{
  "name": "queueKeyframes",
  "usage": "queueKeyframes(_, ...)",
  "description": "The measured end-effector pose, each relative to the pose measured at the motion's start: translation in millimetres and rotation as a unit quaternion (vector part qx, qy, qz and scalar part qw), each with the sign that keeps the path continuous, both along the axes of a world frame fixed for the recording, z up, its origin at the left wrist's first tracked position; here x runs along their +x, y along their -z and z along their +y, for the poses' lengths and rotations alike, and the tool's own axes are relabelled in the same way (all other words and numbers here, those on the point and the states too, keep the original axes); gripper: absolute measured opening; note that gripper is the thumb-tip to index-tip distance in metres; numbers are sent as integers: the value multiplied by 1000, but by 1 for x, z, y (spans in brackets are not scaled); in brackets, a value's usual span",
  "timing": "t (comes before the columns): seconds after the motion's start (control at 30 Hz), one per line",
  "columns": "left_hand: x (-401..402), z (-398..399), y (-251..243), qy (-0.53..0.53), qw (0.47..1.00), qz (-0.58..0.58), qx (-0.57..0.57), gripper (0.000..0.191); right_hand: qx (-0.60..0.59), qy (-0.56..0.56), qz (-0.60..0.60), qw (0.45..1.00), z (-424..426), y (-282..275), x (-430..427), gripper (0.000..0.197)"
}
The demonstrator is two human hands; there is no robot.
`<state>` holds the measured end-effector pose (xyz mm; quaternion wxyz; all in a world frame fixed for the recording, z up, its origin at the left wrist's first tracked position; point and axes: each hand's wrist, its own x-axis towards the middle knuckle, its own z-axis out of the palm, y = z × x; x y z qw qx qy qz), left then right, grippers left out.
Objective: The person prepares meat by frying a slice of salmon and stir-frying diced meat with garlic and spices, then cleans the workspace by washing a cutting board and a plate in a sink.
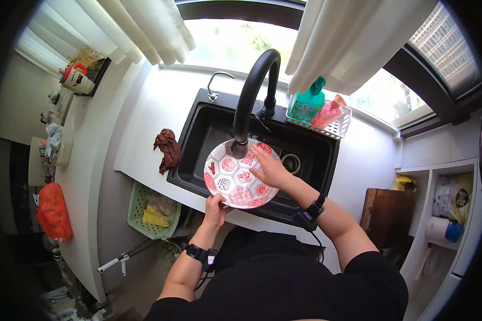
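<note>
A white plate with red and grey patterns (235,176) is held tilted over the black sink (197,132). My left hand (216,210) grips its near rim, thumb on top and fingers underneath. Flat against the plate's upper right face lies my right hand (270,167), its fingers extended and the thumb apart. The black faucet (247,100) arches over the basin, and its spout head hangs just above the plate's far part. Whether water runs I cannot tell. Part of the basin and the far side of the drain are hidden by the plate and my right arm.
Left of the sink lies a crumpled brown cloth (168,150). A white basket (339,124) at the back right holds a green pump bottle (307,104) and a pink bottle (328,112). A small metal tap (213,95) stands behind the sink. Below left is a green basket (134,214).
</note>
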<state>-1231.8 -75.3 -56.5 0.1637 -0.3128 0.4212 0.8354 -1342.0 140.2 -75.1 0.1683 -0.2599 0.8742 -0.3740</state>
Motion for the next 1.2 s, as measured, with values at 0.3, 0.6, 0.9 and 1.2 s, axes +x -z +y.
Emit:
queueKeyframes(0.3, -3, 9, 13, 7, 999, 46, 7, 40, 103, -113, 34, 988, -42, 18, 13, 80)
queueKeyframes(0.6, -8, -26, 22, 12, 993, 63, -96, 44, 90, -323, -89, 938, 8, -4, 51, 67)
queueKeyframes(0.9, 3, -7, 5, 26, 997, 43, -56, 48, 148, -85, 11, 985, -43, 13, 41, 66)
queueKeyframes(1.2, 4, -9, 21, 16, 993, 66, -99, 49, 190, -137, -82, 969, 4, 26, 63, 74)
